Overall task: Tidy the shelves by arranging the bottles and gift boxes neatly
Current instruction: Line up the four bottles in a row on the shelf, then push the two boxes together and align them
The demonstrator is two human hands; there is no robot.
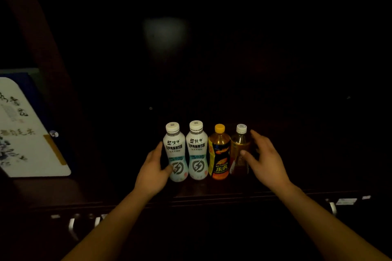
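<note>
the left hand (153, 167), fingers straight, touches the outer side of the first white bottle (175, 154); the right hand (266, 160), fingers also straight, touches the brown bottle (239, 150) at the other end. between them stand a second white bottle (197, 152) and a yellow-capped bottle (219, 154), all four upright in a close row on the dark shelf (212, 188).

My left grip (153, 167) touches the outer white bottle (176, 154), two places left of the Hi-Tiger bottle (219, 154); my right grip (267, 161) touches the tea bottle (238, 146) just right of it.
</note>
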